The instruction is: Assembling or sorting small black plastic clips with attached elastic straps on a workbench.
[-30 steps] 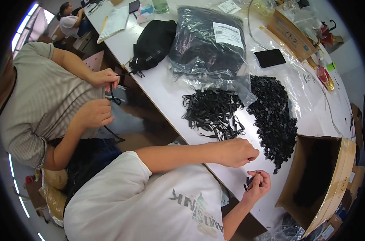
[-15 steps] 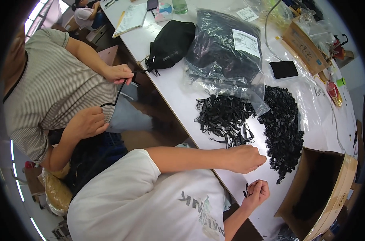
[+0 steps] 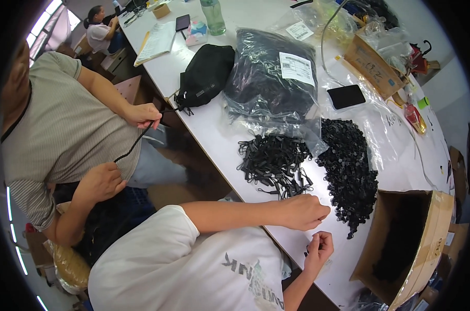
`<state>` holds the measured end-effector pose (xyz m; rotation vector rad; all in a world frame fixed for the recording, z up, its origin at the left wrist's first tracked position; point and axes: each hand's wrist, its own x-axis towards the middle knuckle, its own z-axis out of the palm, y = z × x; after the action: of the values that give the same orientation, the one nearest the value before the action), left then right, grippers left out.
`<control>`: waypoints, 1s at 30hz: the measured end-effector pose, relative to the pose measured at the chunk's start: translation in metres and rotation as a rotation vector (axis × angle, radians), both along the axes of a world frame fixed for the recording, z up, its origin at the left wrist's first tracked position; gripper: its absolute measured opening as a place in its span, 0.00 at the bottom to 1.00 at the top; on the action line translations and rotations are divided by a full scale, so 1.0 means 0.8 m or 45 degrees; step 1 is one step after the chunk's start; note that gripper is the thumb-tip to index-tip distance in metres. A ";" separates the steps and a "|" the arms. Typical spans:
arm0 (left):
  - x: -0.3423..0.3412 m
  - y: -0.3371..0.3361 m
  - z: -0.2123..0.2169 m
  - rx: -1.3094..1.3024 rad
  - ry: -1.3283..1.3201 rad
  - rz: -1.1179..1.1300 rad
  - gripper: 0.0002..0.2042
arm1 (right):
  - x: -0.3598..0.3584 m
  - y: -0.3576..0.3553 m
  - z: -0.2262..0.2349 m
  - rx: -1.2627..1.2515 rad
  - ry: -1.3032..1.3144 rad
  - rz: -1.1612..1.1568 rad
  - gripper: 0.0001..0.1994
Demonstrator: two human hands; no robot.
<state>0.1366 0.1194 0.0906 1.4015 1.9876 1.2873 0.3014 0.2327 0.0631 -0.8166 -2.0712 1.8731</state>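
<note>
Right hand (image 3: 320, 248) here, fingertips pinched on a black piece (image 3: 307, 251) by the edge of the table (image 3: 338, 272); left hand (image 3: 305, 211) just beside it, curled closed, and I can't tell if anything's inside. The piece looks light, fairly stiff, maybe slippery: I'd grip it mid-body, beside the loop pile (image 3: 268, 160)

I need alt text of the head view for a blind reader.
A person's right hand holds a small black piece near the curled left hand, beside piles of looped black pulls and black fittings on a white table; a co-worker holds black cord.
</note>
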 end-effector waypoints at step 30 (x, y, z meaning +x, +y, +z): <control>-0.025 -0.013 0.027 -0.078 -0.598 0.142 0.05 | -0.063 -0.006 0.068 1.116 0.133 0.253 0.05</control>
<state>0.1167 0.1090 0.1125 0.8658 1.7788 1.4316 0.2510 0.2275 0.1173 -0.2843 -2.5980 0.8424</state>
